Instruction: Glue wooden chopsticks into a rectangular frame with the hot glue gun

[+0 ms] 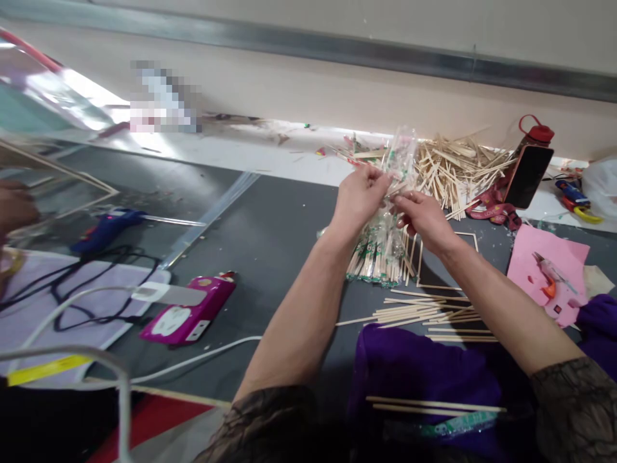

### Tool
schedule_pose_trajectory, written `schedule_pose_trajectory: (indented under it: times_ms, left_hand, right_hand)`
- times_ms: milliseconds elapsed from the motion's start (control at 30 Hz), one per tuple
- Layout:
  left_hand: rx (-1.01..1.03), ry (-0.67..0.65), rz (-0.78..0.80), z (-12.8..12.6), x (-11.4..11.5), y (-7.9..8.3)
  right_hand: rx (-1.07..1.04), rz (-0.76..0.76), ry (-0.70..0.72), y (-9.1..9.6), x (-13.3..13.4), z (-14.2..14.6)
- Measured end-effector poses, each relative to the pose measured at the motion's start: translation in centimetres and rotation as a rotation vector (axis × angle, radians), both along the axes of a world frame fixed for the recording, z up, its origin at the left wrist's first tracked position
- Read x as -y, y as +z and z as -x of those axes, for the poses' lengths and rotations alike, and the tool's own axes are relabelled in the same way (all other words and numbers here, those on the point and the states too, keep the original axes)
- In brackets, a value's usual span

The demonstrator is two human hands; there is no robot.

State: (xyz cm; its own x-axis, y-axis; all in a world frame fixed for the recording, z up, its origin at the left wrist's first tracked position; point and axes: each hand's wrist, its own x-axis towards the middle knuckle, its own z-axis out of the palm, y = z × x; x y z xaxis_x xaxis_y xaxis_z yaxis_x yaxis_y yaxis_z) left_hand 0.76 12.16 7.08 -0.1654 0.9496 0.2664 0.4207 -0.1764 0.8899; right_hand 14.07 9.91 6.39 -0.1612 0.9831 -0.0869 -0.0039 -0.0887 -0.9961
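Observation:
My left hand [364, 198] is closed, thumb against fingers, on wrapped chopsticks [396, 189] in see-through plastic. My right hand [425, 217] pinches the same wrapped chopsticks from the other side; the fingers partly hide them. Below both hands lies a bundle of chopstick packets [376, 260] with green print. Loose chopsticks [414, 310] are spread nearer to me, and a thin square frame of sticks [448, 286] lies partly under my right forearm. Two more chopsticks [434, 405] and a green-printed wrapper [457, 424] rest on purple cloth [400, 354] in front of me.
Behind my hands is a heap of wooden sticks [453, 167] by the wall. To the right stand a phone [527, 177], a red-capped bottle [538, 134] and pink paper [525, 257] with pliers. A magenta power bank [193, 312], cables and another person's hand [17, 204] are at left.

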Motion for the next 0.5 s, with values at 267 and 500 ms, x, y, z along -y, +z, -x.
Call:
schedule_pose_trajectory:
  times_ms: [267, 500]
  left_hand:
    - [0.300, -0.264, 0.388, 2.6, 1.8, -2.5]
    - [0.448, -0.196, 0.409, 3.4, 1.5, -3.7]
  right_hand:
    - [-0.243, 0.206, -0.103, -1.9, -2.2, -0.4]
    - [-0.350, 0.196, -0.131, -2.7, -3.0, -0.8]
